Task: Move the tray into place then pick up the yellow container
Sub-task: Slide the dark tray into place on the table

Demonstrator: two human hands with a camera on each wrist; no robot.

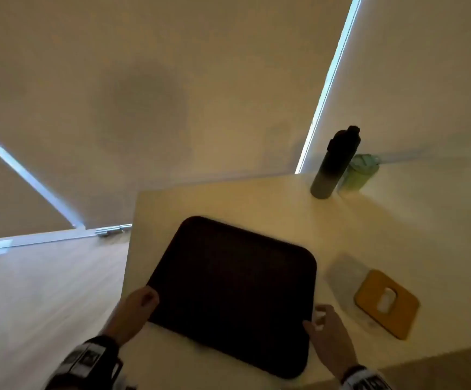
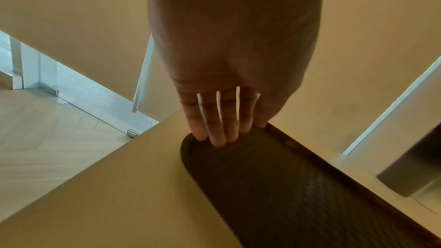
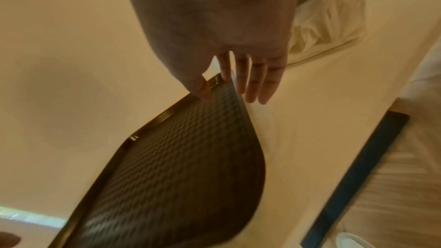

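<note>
A dark brown tray [image 1: 228,291] lies flat on the pale table [image 1: 228,198]. My left hand [image 1: 141,302] rests on its near left corner; the left wrist view shows the left hand [image 2: 222,135] pressing straight fingers onto the tray [image 2: 298,195] rim. My right hand [image 1: 321,319] is at the near right edge. In the right wrist view the right hand [image 3: 238,86] has its thumb on the textured tray [image 3: 179,167] and its fingers straight beside the rim. The yellow-lidded clear container [image 1: 386,304] sits on the table to the right of the tray, apart from both hands.
A dark bottle [image 1: 335,164] and a green cup [image 1: 359,173] stand at the table's far right. The table's left edge runs close beside the tray, with wooden floor [image 1: 45,291] beyond it. Pale blinds hang behind the table.
</note>
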